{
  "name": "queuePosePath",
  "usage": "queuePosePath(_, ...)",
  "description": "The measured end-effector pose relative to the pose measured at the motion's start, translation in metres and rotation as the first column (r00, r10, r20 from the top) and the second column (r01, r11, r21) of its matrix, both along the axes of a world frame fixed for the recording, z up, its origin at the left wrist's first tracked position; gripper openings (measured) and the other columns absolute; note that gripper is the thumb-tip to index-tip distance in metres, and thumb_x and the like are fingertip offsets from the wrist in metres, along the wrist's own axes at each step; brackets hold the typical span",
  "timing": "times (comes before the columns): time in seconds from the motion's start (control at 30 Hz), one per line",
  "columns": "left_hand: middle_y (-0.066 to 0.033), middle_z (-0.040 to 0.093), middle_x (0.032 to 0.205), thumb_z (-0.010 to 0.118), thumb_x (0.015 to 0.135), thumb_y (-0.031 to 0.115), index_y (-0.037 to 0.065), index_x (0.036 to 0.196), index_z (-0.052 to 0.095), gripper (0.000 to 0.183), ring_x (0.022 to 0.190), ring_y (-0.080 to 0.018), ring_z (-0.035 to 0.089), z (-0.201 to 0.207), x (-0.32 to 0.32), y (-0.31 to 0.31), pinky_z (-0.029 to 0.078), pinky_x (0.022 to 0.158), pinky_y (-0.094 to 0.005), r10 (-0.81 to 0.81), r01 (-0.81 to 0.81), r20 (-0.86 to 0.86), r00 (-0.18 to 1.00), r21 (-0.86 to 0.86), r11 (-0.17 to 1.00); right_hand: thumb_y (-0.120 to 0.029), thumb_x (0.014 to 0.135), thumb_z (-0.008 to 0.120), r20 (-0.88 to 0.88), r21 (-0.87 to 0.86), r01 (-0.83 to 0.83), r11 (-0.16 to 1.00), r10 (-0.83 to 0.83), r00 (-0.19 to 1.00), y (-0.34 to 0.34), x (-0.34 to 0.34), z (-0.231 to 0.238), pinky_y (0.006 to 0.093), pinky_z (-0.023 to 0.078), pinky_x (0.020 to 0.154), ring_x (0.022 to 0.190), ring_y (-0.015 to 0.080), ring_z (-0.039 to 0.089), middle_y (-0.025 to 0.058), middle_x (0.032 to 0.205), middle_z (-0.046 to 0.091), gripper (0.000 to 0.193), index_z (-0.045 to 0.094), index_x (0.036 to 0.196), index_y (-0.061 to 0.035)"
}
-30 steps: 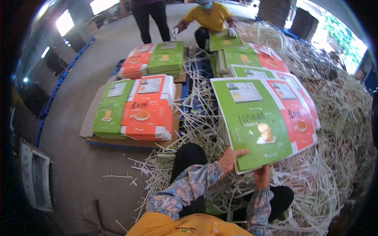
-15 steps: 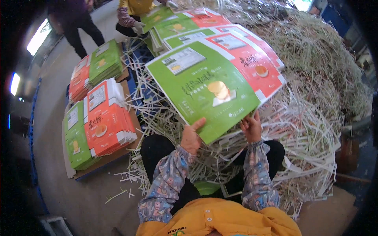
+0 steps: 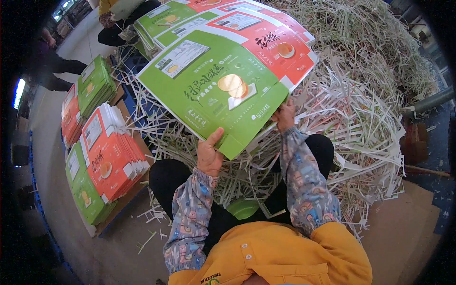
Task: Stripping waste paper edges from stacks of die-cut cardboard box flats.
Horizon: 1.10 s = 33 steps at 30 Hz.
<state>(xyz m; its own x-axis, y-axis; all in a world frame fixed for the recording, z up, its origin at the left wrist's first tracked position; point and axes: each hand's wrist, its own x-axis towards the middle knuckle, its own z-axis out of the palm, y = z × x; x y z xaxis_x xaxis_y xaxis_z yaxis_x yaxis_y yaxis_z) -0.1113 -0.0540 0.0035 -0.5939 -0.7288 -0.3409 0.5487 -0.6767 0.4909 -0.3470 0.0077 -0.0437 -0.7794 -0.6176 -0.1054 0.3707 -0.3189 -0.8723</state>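
A large printed cardboard sheet (image 3: 190,97), green on one side and orange-red on the other, slopes away in front of me. My left hand (image 3: 210,154) grips its near left corner, thumb on top and fingers mostly hidden beneath. At the near right edge, around the place where the two colours meet, my right hand (image 3: 285,115) holds the same sheet, its fingertips partly hidden. Just beyond lies a pile of similar sheets (image 3: 169,20), which the held sheet partly overlaps. I cannot tell whether the held sheet's far edge rests on that pile.
Stacks of green sheets (image 3: 80,185) and orange-red sheets (image 3: 114,156) sit on a low pallet at left. Shredded paper strips (image 3: 356,128) heap up on the right and around my knees. A co-worker's yellow sleeve (image 3: 107,5) shows at the top; another person's dark legs (image 3: 59,71) stand at far left.
The view has shifted, and the held sheet now appears farther left and higher, with both hands still gripping it. The co-worker in yellow is now mostly cut off at the top.
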Motion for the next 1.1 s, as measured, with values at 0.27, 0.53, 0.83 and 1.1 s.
queuePosePath(0.27,-0.0110,0.054,0.105,0.059,0.075,-0.001,-0.003,0.111,0.046,0.038,0.092,-0.0221,0.055,-0.010,0.002,-0.003,0.047,0.079,-0.0313,0.032,-0.031,0.035,0.999,-0.029,0.999,-0.026,0.080,0.058,-0.361,0.213,0.395,0.894,-0.304,0.882,0.000,0.034,-0.010,0.0277,0.043,0.075,0.089,0.0197,0.050,0.0120,0.101,0.046,0.057,0.028,0.120,0.0023)
queuePosePath(0.53,-0.0118,0.056,0.102,0.060,0.076,0.002,-0.004,0.108,0.047,0.035,0.087,-0.0231,0.057,-0.010,0.004,0.000,0.050,0.075,-0.0326,-0.030,0.031,-0.056,0.998,0.014,0.999,-0.015,0.071,0.061,-0.953,0.303,0.484,0.821,0.266,0.146,0.035,0.091,0.016,0.0358,0.039,0.065,0.073,0.0280,0.050,0.0150,0.077,0.051,0.018,0.058,0.085,-0.0043)
queuePosePath(0.83,-0.0109,0.052,0.110,0.056,0.080,0.013,-0.001,0.115,0.044,0.039,0.094,-0.0214,0.054,-0.013,0.009,-0.002,0.046,0.082,-0.0333,-0.126,0.129,-0.091,0.988,0.023,0.991,-0.030,0.085,0.051,0.558,-0.292,-0.147,0.945,0.294,0.776,0.024,0.097,0.060,0.0389,0.040,0.087,0.099,0.0247,0.051,0.0097,0.107,0.054,0.038,0.047,0.111,-0.0025)
queuePosePath(1.1,-0.0068,0.053,0.109,0.058,0.077,0.008,0.003,0.117,0.044,0.042,0.097,-0.0137,0.051,0.008,0.030,0.042,0.039,0.084,-0.0264,-0.252,0.234,-0.056,0.966,-0.221,0.947,-0.023,0.083,0.053,0.408,-0.015,-0.326,0.945,0.304,0.861,-0.004,0.099,0.069,0.0333,0.047,0.076,0.089,0.0208,0.055,0.0081,0.099,0.055,0.029,0.049,0.104,-0.0034)
